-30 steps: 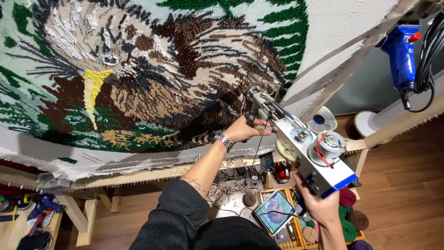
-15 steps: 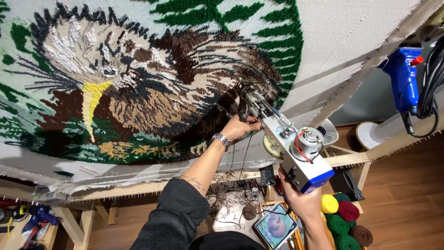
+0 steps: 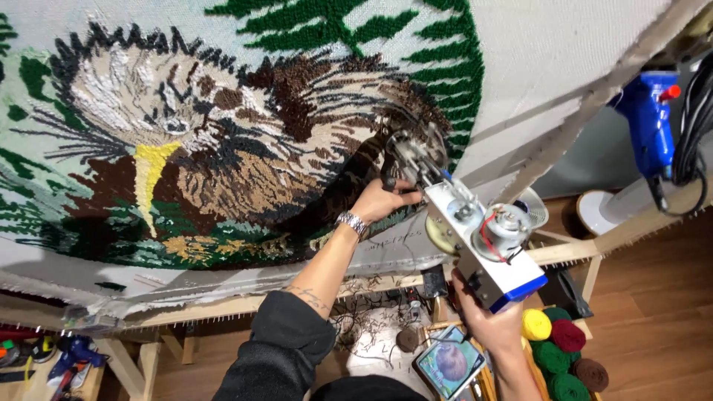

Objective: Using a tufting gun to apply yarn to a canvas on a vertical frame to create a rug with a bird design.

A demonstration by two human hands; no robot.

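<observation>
the tufting gun (image 3: 475,238), a white machine with a blue rear edge and a bare motor on top, is tilted up against the stretched backing cloth (image 3: 587,52), its nose meeting the brown patch at the right edge of the bird design on the tufted rug (image 3: 223,148); the left hand (image 3: 382,200) is closed around the front grip just behind the needle head, fingers wrapped tight, a metal wristband showing below it; the right hand (image 3: 490,319) is curled under the rear of the gun, bearing it from beneath, though whether a finger rests on the trigger cannot be told; the wooden frame (image 3: 587,119) runs just beside the machine, so a slip to the right could, i judge, knock the nose into the timber; uneven pressure against the cloth might tear it or leave gaps in the pile; the thin red and dark wires at the motor sit exposed and could snag; yarn balls (image 3: 553,349) in yellow, red and green lie below, near a small screen (image 3: 449,365); a blue tool (image 3: 650,126) hangs at right.
</observation>
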